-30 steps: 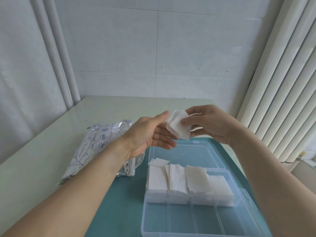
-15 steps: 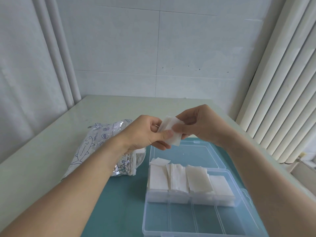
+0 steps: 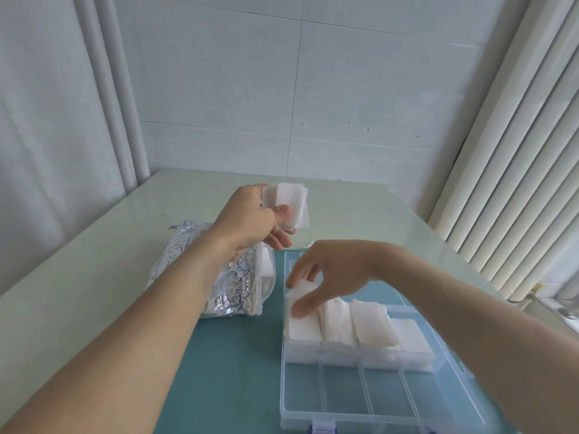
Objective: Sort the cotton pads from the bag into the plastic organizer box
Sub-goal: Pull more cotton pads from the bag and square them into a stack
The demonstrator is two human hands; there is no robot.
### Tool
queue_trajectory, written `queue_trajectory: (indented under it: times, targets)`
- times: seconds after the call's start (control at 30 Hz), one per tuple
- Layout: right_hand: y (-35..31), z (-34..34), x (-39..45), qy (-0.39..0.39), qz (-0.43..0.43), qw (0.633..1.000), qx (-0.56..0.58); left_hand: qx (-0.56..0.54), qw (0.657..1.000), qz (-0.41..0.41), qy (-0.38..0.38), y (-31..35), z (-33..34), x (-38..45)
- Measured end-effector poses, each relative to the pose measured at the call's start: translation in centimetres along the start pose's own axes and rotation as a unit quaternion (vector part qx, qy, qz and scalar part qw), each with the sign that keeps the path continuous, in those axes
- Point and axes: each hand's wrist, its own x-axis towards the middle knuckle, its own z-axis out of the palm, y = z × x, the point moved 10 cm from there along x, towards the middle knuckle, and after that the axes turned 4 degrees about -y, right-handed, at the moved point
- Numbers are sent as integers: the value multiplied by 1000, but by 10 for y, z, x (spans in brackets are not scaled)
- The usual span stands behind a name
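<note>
**Cotton stacks fill one row, the near row waits**

White cotton pads (image 3: 354,327) already sit in four stacks across the middle row of the plastic organizer box (image 3: 313,402), each in its own compartment. The near row of compartments shows bare plastic — nothing has gone into it yet.

The right hand (image 3: 329,277) reaches down over the leftmost stack, thumb and fingers curled round a pad or a few at the top of it; whether they are being laid down or straightened cannot be told. The left hand (image 3: 250,220) is raised above the table (image 3: 78,292), pinching a small sheaf of pads (image 3: 291,202) between thumb and fingers, held clear of the box.

The foil bag (image 3: 232,286) lies open just left of the box on the teal mat (image 3: 225,371), with more white pads showing at its mouth. By my reading the job is roughly midway — one row loaded, the held sheaf and the bag's remainder still to place.
</note>
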Motion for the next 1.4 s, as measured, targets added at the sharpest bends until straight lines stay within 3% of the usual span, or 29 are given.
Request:
queue_trajectory:
  times: [0.37, 0.57, 0.63, 0.73, 0.9, 1.03, 1.13, 1.27, 1.4]
  targets:
    - [-12, -15, -5, 90, 20, 995, -44, 91, 994, -8, -62, 2, 8, -4]
    - [16, -48, -34, 211, 10, 977, 29, 41, 999, -18, 14, -4, -5, -1]
    - [27, -66, -49, 274, -18, 953, 129, 43, 999, -18, 5, -4, -2, 0]
    - [44, -83, -68, 379, -56, 887, 259, 22, 998, -10, -64, 1, 19, -3]
    - [64, -86, -78, 476, -59, 810, 337, -48, 982, -34, -182, 5, 53, -16]
    - [64, -81, -80, 512, -72, 787, 337, -126, 964, -56, -228, 6, 67, -21]
    - [63, -78, -81, 525, -77, 774, 344, -120, 970, -37, -210, 5, 68, -19]
    - [74, -74, -75, 481, -61, 787, 380, -144, 974, -57, -168, -1, 63, -14]
    - [69, -76, -74, 456, -97, 790, 398, -190, 957, -79, -203, -1, 75, -19]
